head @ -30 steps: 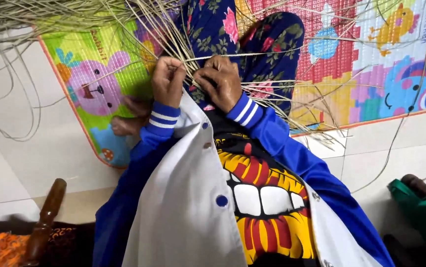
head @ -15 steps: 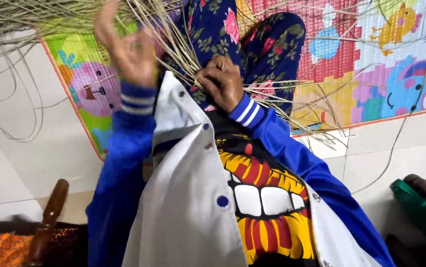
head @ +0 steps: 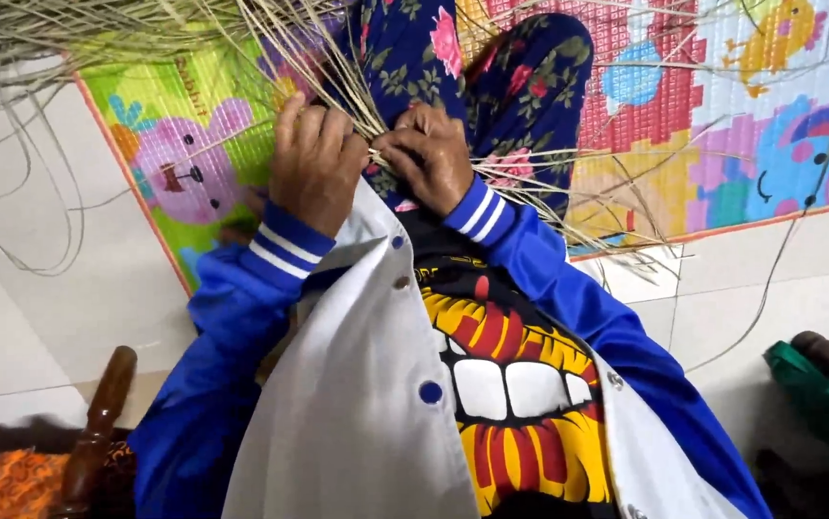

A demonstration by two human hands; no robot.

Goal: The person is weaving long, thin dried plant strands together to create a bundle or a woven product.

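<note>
My left hand [head: 313,163] and my right hand [head: 431,154] meet over my lap, both closed on thin pale straw strands [head: 337,72] that fan out upward and to the sides. The fingertips of both hands pinch the strands where they cross, just above my knees in dark blue floral trousers [head: 520,86]. Blue sleeves with white stripes cover my wrists. A white jacket front and a yellow, red and black printed shirt fill the lower middle of the view.
A colourful foam play mat [head: 722,125] with cartoon animals lies on the pale tiled floor [head: 39,288]. Loose strands curl over the floor at the left. A dark wooden handle [head: 97,423] and orange cloth sit bottom left; a green object [head: 818,384] lies at the right edge.
My left hand rose high, pulling a strand upward half a second ago, then came back down beside my right hand. My right hand stayed in place on the strands.
</note>
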